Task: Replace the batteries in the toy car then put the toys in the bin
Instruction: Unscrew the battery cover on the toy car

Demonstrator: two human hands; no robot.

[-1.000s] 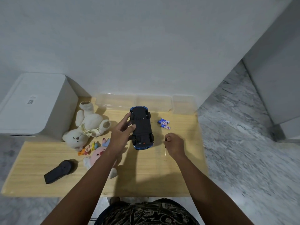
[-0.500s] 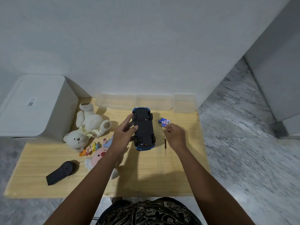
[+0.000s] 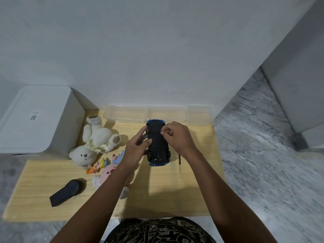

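The blue toy car (image 3: 158, 149) lies upside down on the wooden table (image 3: 157, 195), its black underside up. My left hand (image 3: 135, 148) grips the car's left side, thumb on the underside. My right hand (image 3: 177, 135) hovers over the car's far end, its fingertips pinching a small pale thing at the underside that looks like a battery and is mostly hidden. The spare batteries' spot on the table is covered by that hand. A white teddy bear (image 3: 94, 137) and a pink plush (image 3: 108, 171) lie to the left.
A thin screwdriver (image 3: 179, 163) lies on the table right of the car. A black remote (image 3: 67, 192) sits at the front left. The white lidded bin (image 3: 35, 120) stands at the left, and clear plastic containers (image 3: 126, 114) line the wall.
My right hand let the screwdriver lie, reached to the batteries beside the car, then moved left over the car's underside with pinched fingers. My left hand kept hold of the car.
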